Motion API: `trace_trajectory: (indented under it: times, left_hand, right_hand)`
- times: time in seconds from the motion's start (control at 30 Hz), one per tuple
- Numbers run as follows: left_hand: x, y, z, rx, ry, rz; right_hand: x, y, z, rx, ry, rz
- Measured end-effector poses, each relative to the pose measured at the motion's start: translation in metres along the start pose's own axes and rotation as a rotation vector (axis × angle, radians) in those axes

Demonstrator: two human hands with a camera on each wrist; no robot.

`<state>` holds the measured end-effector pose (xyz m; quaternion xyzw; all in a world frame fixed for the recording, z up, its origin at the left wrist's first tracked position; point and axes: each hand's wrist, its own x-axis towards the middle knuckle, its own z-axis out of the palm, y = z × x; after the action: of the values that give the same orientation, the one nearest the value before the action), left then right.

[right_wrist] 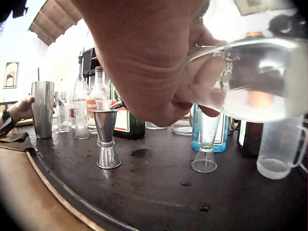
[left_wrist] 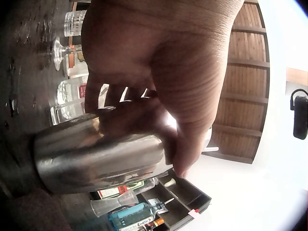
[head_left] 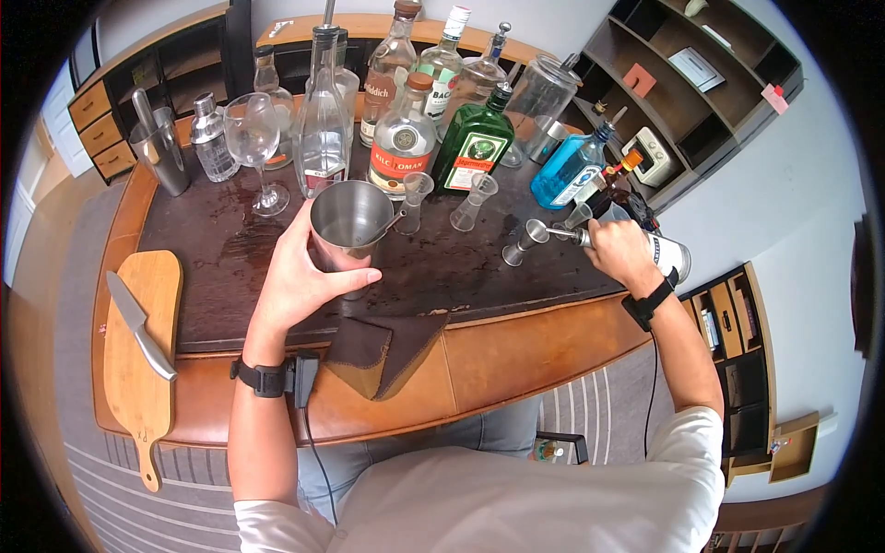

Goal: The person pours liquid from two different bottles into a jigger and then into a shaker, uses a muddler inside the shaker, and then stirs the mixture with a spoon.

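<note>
My left hand (head_left: 297, 281) is wrapped around an upright metal shaker tin (head_left: 343, 241), thumb along its near side; the left wrist view shows the tin (left_wrist: 96, 156) close up. My right hand (head_left: 620, 249) grips the neck of a clear bottle (head_left: 673, 256) tilted nearly level. Its metal pour spout (head_left: 560, 232) points at the rim of a steel jigger (head_left: 525, 242). In the right wrist view the spout tip is at the top of the jigger (right_wrist: 107, 137), which stands on the table; clear liquid lies in the bottle (right_wrist: 255, 103). Whether liquid flows cannot be seen.
Several bottles, among them a green one (head_left: 476, 143) and a blue one (head_left: 567, 175), line the table's back. Clear jiggers (head_left: 473, 203) and a stemmed glass (head_left: 253, 138) stand before them. A knife (head_left: 138, 324) lies on a cutting board (head_left: 147, 387) at left; a dark cloth (head_left: 385, 353) drapes the front edge.
</note>
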<state>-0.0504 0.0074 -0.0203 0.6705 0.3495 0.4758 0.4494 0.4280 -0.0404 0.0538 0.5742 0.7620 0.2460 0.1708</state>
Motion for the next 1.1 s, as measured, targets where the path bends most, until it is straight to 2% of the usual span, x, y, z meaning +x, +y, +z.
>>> trace_trajectory:
  times: [1.1]
  left_hand:
    - [0.0009,-0.0013,-0.0011,-0.014,-0.01,0.004]
  right_hand:
    - [0.0018,0.0031,0.0009,-0.023,0.06,-0.037]
